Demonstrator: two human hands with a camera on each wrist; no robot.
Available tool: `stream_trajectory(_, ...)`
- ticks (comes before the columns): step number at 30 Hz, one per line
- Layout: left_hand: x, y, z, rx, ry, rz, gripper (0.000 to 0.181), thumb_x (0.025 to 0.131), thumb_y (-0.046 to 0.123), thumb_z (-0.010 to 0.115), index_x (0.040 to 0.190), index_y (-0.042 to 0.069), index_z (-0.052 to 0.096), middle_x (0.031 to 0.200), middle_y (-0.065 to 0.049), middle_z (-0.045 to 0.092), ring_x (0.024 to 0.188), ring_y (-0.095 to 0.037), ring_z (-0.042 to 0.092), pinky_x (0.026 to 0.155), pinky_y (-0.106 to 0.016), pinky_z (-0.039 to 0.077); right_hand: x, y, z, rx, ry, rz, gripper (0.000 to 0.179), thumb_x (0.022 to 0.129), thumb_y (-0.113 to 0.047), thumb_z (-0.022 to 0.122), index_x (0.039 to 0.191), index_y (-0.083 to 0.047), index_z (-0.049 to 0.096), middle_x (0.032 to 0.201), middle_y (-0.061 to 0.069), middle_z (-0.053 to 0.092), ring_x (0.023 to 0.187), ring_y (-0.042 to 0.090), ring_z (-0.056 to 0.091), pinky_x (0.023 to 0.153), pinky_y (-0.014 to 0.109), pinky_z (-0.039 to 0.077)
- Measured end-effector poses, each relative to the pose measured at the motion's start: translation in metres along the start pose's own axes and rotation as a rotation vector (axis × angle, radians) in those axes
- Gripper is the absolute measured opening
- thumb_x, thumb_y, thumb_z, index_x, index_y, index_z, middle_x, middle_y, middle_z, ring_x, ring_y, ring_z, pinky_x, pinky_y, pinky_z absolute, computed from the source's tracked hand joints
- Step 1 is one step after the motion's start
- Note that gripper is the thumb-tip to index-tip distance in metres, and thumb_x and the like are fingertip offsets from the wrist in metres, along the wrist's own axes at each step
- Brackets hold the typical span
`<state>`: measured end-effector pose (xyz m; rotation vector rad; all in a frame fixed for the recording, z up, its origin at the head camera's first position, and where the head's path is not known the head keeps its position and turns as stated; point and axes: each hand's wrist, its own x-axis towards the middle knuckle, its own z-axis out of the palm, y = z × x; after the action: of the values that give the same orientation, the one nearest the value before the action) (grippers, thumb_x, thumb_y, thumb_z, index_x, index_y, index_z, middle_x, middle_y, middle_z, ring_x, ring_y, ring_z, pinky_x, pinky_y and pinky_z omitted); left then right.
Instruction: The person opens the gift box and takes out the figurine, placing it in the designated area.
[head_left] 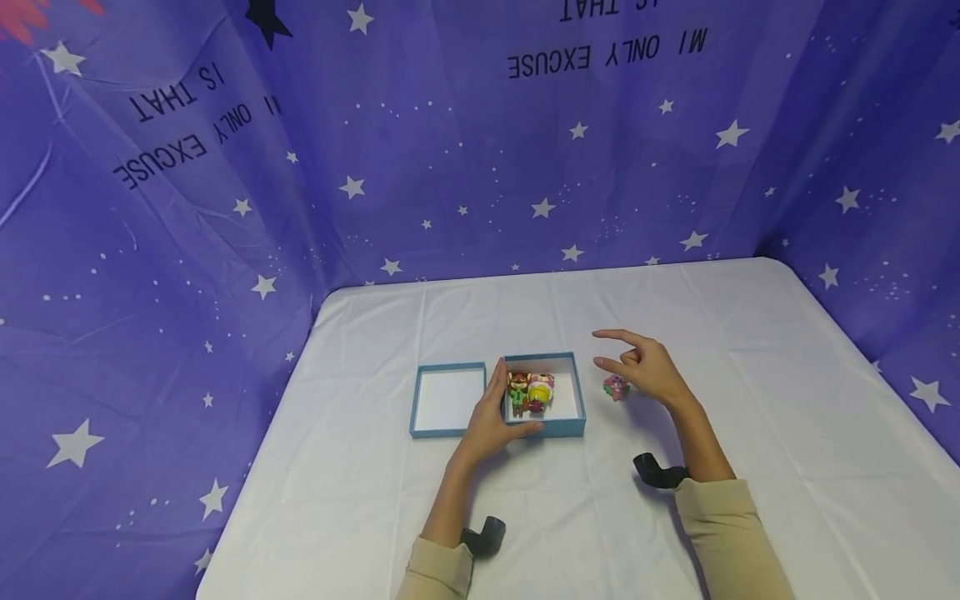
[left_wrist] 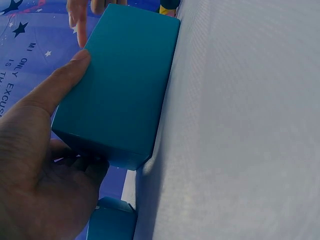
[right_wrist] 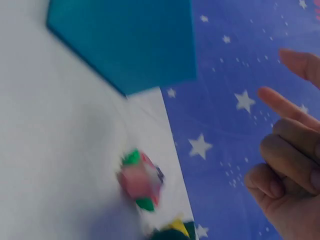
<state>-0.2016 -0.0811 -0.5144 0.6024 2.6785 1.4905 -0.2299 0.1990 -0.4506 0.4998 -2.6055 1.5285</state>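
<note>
The box (head_left: pixel 562 428) stands without cover at the middle of the white surface (head_left: pixel 337 500), its opening turned up. The left hand (head_left: pixel 487 427) holds it at the near left corner: the fingers lie along the left wall, and the thumb is at the near wall. In the left wrist view the thumb presses on the upper edge of this wall, and the hand is clamped on the box. Inside the box two toys lie side by side, toward the left: a fox (head_left: pixel 518 392) with green clothes, and a doll (head_left: pixel 542 390) in pink and yellow. The right part of the white box floor is bare.

The right hand (head_left: pixel 649 368) is to the right of the box, well apart from it, and holds nothing. Its thumb and index finger are apart, and the other fingers are bent toward the palm. Under it, near the thumb, a small pink and green toy (head_left: pixel 617 387) is on the surface. In the right wrist view this toy is blurred, and at the lower edge a green and yellow thing (right_wrist: pixel 175 232) is cut off; I cannot tell what it is.

The lid (head_left: pixel 450 402) lies just left of the box, its white inner side up. Behind the surface hangs a purple cloth (head_left: pixel 450 208) with white stars.
</note>
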Motion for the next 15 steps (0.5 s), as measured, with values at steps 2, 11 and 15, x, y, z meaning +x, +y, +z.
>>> stream_trajectory(2, 0.0, 0.0, 0.0, -0.003, 0.003, 0.001, 0.111, 0.071, 0.037, 0.079, 0.149, 0.009, 0.006, 0.154, -0.006, 0.003, 0.139, -0.021, 0.009, 0.11, -0.039, 0.017, 0.004, 0.007, 0.012, -0.005, 0.028, 0.014, 0.046, 0.082, -0.023, 0.072, 0.122, -0.006, 0.059, 0.044, -0.007, 0.024, 0.038, 0.001, 0.021, 0.034, 0.024, 0.023)
stream_trajectory(11, -0.002, -0.002, 0.0, -0.009, 0.003, 0.009, 0.11, 0.072, 0.038, 0.079, 0.148, 0.006, 0.007, 0.154, -0.012, 0.005, 0.138, -0.026, 0.01, 0.109, -0.043, 0.019, 0.006, 0.005, 0.053, 0.031, 0.014, 0.002, 0.045, 0.079, -0.03, 0.074, 0.119, -0.015, 0.063, 0.043, -0.01, 0.024, 0.038, 0.004, 0.018, 0.036, 0.02, 0.018)
stream_trajectory(15, -0.001, 0.001, -0.001, -0.007, 0.008, 0.014, 0.109, 0.072, 0.039, 0.079, 0.148, 0.006, 0.008, 0.154, -0.012, 0.006, 0.138, -0.026, 0.011, 0.109, -0.042, 0.019, 0.008, 0.005, 0.061, 0.064, -0.002, -0.016, 0.043, 0.078, -0.025, 0.075, 0.118, -0.016, 0.064, 0.043, -0.008, 0.025, 0.038, 0.003, 0.018, 0.036, 0.02, 0.018)
